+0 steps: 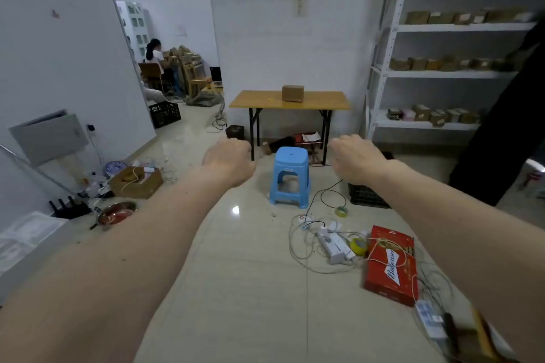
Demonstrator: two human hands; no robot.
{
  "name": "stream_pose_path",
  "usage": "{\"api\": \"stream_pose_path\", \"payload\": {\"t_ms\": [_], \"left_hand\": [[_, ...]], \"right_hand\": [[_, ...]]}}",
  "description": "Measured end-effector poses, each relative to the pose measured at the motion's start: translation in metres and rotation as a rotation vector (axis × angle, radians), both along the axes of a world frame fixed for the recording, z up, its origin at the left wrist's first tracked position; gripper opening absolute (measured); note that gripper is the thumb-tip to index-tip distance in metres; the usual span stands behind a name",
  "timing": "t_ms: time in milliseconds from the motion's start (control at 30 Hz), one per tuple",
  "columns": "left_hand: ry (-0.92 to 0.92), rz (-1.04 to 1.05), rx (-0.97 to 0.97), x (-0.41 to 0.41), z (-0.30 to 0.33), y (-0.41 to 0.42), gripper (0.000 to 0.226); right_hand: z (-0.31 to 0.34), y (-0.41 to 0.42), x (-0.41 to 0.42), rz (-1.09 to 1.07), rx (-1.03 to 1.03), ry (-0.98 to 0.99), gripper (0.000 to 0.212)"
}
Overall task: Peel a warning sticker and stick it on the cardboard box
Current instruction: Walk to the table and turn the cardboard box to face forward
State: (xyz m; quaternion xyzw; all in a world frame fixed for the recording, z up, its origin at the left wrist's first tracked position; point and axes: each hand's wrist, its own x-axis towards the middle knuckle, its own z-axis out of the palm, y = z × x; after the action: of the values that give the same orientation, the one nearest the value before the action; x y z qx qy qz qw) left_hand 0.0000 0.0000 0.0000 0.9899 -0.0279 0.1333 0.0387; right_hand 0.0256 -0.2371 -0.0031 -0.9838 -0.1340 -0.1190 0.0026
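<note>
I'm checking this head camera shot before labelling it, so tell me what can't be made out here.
- Warning sticker: a small yellowish speck on the table beside the cardboard box is too small to identify.
- Fingers of the left hand and right hand: curled away from the camera, so any held item is hidden.
- Box labels on the shelves: blurred.
- Items at the lower right corner: motion-blurred and cut off by the edge.

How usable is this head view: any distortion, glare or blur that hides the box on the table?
Head view: wide-angle bending bows the shelving and stretches both forearms; a small glare spot sits on the floor tiles; the lower right corner and a dark shape at the right edge are smeared; the cardboard box on the table is small but readable; both hands, left and right, look sharp.
</note>
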Motion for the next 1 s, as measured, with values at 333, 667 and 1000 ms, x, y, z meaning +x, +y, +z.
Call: {"api": "stream_pose_path", "payload": {"t_ms": [333,667,1000], "left_hand": [[0.019,0.047,0.054,0.112,-0.014,-0.002,0.037],[0.060,0.093,0.057,0.248,-0.026,-0.010,0.040],[0.101,0.076,0.055,0.406,-0.039,0.069,0.045]], "right_hand": [[-0.014,0.000,0.121,0.031,-0.017,0.052,0.031],[-0.018,0.006,0.276,0.103,0.013,0.106,0.029],[-0.036,0.079,0.436,0.112,0.044,0.177,0.045]]}}
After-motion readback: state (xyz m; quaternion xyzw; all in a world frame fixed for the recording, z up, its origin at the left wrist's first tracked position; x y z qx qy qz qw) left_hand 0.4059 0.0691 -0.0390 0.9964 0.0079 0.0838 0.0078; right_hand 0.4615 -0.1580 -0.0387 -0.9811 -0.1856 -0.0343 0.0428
